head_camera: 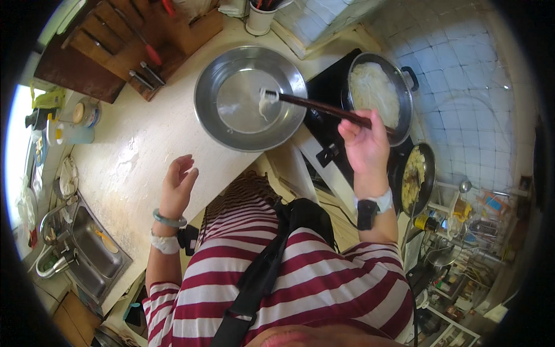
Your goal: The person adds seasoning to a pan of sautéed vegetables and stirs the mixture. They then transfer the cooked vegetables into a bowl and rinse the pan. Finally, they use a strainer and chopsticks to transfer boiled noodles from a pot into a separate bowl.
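My right hand (363,141) grips dark wooden chopsticks (321,106), which reach left over a wide stainless steel basin (208,95). A little white food, perhaps noodles, clings to their tips (269,97) above the basin; whether it touches the bottom I cannot tell. A thin layer of clear liquid seems to lie in the basin. Beyond my right hand, a pan (405,126) on the black stove holds a pale mass of noodles (375,89). My left hand (177,180) holds nothing, its thumb and fingers apart, over or near the pale countertop (130,173).
A frying pan (429,182) with yellow food stands at the right, near a crowded rack (459,243). Knives hang on a wooden board (108,39) at the upper left. A steel sink (91,243) lies at the left, and a white utensil pot (259,21) stands at the back.
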{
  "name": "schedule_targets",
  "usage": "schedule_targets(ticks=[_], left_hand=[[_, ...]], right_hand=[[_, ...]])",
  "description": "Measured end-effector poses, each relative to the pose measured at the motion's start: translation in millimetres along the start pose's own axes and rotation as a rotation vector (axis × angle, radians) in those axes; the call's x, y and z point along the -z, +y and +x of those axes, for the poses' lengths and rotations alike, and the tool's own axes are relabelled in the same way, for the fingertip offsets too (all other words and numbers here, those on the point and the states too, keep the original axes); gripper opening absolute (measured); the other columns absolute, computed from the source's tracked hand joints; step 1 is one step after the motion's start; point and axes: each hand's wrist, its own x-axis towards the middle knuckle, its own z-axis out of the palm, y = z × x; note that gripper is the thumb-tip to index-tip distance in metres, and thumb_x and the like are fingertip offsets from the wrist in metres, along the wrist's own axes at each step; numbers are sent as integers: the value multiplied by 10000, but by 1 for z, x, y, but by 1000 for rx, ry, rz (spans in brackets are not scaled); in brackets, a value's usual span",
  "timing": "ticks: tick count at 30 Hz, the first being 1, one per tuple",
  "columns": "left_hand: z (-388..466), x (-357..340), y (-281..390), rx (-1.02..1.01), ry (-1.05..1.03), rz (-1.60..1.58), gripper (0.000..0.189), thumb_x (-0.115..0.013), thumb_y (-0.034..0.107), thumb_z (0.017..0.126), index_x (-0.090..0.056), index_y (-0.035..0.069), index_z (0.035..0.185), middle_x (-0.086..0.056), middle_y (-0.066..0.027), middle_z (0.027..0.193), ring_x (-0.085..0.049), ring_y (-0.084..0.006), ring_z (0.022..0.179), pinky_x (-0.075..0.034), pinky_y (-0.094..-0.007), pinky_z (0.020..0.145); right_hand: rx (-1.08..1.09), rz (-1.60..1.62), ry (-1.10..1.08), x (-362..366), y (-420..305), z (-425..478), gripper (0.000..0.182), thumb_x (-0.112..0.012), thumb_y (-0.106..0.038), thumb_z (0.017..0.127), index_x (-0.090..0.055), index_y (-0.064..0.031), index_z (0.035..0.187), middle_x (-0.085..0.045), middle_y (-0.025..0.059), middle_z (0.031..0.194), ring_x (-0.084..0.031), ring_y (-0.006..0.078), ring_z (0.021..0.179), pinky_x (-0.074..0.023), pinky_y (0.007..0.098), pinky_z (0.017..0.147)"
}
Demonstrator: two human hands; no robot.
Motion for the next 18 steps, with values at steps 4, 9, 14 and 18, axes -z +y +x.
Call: schedule_targets(ticks=[4,9,14,18], left_hand=[[5,-5,21,25,44,141,376,-612,111,891,-519,14,1241,-586,-109,1216,-538,-212,1150,-407,-343,980],[11,-8,30,121,72,163,365,-580,78,890,-515,13,1244,-571,-123,1244,-528,-218,1167,-404,-348,985],[25,-12,37,127,80,208,370,-575,57,880,-506,8,1240,-546,-129,1261,-495,-231,1204,-366,-378,1021],[39,-13,40,140,85,243,376,-574,44,873,-498,-2,1239,-539,-130,1263,-483,-237,1211,-354,-388,1026]], right_hand=[[59,-26,52,13,-14,-7,364,-415,-347,1007,-592,-31,975,-647,195,983,-688,313,728,-571,440,693],[123,17,163,16,-16,-8,385,-378,-384,1013,-544,-63,880,-580,206,852,-599,289,557,-540,381,534],[189,-199,34,14,-22,-4,425,-354,-413,1017,-532,-101,789,-544,169,700,-535,228,439,-480,312,404],[236,-150,-26,12,-24,5,482,-410,-417,1003,-595,-80,712,-553,190,570,-545,236,362,-470,314,317]])
